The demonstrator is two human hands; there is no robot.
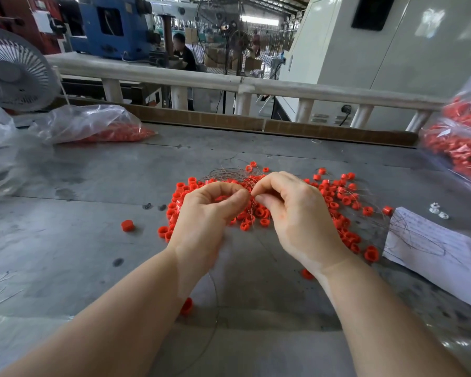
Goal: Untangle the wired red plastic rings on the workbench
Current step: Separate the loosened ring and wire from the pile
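Note:
A spread pile of small red plastic rings [337,200] threaded on thin wires lies in the middle of the grey workbench [93,186]. My left hand [207,213] and my right hand [297,210] hover over the pile, thumbs and forefingers meeting at its centre. Both pinch thin wires [252,197] between their fingertips, and red rings show inside my curled left hand. A bundle of wires [229,174] fans out behind the hands. Single rings lie apart at the left [127,225] and near my forearms [186,306].
A clear bag of red rings [98,126] lies at the back left, another full bag [460,148] at the right edge. White paper [441,251] sits right of the pile, with small white parts [438,210] above it. A fan [14,69] stands far left.

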